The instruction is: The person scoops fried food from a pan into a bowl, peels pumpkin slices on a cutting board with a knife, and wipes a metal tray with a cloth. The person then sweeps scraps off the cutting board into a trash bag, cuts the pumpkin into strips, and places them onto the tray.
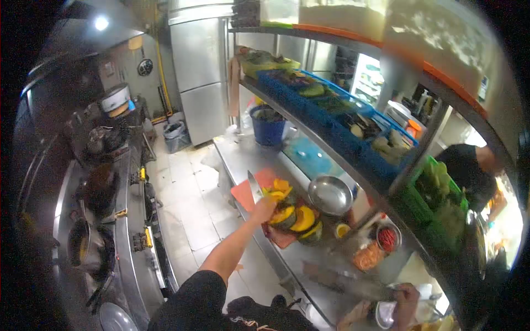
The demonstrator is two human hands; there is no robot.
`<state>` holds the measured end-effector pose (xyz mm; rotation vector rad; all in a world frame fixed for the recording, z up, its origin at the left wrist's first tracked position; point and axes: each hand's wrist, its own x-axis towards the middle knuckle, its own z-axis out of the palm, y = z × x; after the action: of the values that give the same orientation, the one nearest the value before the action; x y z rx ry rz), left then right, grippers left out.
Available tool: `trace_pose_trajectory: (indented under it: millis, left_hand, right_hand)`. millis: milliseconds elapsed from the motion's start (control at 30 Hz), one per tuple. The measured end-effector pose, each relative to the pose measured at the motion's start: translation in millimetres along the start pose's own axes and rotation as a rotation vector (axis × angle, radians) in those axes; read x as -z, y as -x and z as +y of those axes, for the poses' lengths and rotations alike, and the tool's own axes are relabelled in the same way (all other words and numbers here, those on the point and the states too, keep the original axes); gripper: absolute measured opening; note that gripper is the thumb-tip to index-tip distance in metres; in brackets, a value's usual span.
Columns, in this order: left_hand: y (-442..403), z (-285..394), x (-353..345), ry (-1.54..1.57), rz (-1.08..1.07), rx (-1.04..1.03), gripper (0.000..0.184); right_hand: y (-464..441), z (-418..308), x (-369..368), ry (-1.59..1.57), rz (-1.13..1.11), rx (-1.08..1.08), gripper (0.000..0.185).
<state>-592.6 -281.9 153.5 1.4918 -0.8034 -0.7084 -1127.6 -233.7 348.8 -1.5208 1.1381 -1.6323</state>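
My left hand (265, 209) reaches over a red cutting board (247, 194), its fingers closed at the handle end of a kitchen knife (254, 185). The knife's blade points up and away. Beside this hand lie cut pumpkin pieces (303, 219) with green rind and orange flesh, and smaller pieces (279, 190) sit just beyond it. At the lower right, my right hand (407, 302) is closed round the handle of a wide-bladed knife (350, 286). That blade is smeared by motion above the steel counter (298, 259).
A steel bowl (330, 195) stands behind the pumpkin. Red chopped food fills a small bowl (388, 238) near a bag of orange food (368, 257). An overhead shelf carries blue crates (337, 113) and a green crate (441, 193). Woks (91, 243) line the left stove. Another person (469, 171) stands at right.
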Motion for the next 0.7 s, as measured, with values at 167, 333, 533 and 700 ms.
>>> trace_pose_trajectory:
  millis: [167,333,533,700]
  left_hand:
    - [10.2,-31.6,28.5,-0.061,0.003,-0.282,0.043]
    - [64.2,6.3,111.7,-0.374,0.193,-0.205,0.045]
    - [148.8,-53.4,278.6,0.001,0.46,0.098,0.044]
    - [163.5,-51.6,354.7,-0.161,0.437,0.221,0.044]
  right_hand:
    - [-28.3,17.6,-166.8,-0.169,-0.463,-0.293,0.013]
    - [-25.8,-18.4,-314.2,-0.274,-0.55,-0.409,0.014]
    - [-4.4,16.4,-487.9,-0.207,-0.631,-0.378,0.012]
    - [3.1,-20.1,-575.8,-0.475,-0.639,-0.624,0.012]
